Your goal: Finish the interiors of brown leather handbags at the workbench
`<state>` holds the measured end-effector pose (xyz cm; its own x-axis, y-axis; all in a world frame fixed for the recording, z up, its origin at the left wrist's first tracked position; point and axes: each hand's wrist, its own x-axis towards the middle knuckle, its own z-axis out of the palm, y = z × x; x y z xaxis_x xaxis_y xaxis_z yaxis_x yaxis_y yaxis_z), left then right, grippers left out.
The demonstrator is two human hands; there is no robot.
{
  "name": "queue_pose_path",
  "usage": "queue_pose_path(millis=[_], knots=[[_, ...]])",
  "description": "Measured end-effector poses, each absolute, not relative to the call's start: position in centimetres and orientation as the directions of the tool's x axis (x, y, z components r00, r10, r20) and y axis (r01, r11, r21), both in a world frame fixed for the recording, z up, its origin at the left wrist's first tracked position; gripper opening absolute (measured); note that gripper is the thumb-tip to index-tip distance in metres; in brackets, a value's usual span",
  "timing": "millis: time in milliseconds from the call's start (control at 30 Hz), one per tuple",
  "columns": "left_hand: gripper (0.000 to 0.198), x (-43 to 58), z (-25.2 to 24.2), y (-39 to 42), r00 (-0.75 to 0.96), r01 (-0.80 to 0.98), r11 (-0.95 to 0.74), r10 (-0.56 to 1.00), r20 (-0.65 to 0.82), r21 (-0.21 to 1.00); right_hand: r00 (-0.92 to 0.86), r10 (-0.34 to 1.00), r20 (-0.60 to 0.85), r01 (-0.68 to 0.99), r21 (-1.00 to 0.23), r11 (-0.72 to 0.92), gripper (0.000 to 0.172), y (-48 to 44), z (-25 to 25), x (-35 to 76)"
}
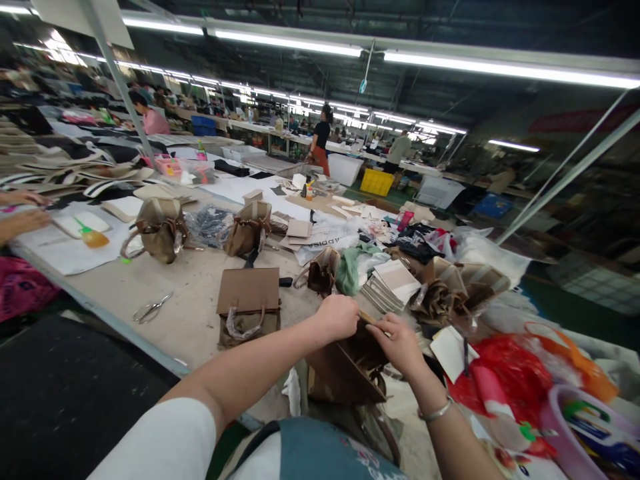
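A large bag-making factory floor: a long worktable (190, 313) strewn with unfinished brown handbags (160, 230), stacked cut panels (395, 283), scissors (150, 309) and scraps; rows of similar benches run into the distance under strip lights (285, 41) and a dark open roof, with other workers (320, 137) standing beside plastic crates (377, 181)

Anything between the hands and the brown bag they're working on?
Nothing visible. The left hand and right hand both grip the brown bag at its top edge.

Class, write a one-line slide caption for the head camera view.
Left hand and right hand grip a brown bag over a cluttered table, scissors lying nearby.
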<state>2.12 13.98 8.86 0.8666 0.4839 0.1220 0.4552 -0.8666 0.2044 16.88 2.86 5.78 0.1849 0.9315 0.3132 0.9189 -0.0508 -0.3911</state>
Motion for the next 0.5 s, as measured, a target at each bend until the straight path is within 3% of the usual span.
queue_pose_path(millis=[233,333,433,500], knots=[[0.027,2.1,8.8,14.1,0.857,0.471,-0.856,0.502,0.12,0.214,0.143,0.914,0.379,0.951,-0.309,-0.021,0.036,2.6,5.7,16.8],[0.027,2.2,8.6,14.2,0.859,0.462,-0.86,0.495,0.133,0.215,0.174,0.934,0.312,0.93,-0.363,-0.052,0.031,2.4,5.8,17.2],[0.027,2.3,8.4,14.3,0.861,0.453,-0.859,0.491,0.132,0.237,0.174,0.955,0.239,0.914,-0.4,-0.067,0.041,2.9,6.3,17.1],[0.026,2.1,8.3,14.4,0.862,0.445,-0.853,0.491,0.13,0.273,0.149,0.968,0.203,0.924,-0.378,-0.063,0.031,3.5,6.7,16.7]])
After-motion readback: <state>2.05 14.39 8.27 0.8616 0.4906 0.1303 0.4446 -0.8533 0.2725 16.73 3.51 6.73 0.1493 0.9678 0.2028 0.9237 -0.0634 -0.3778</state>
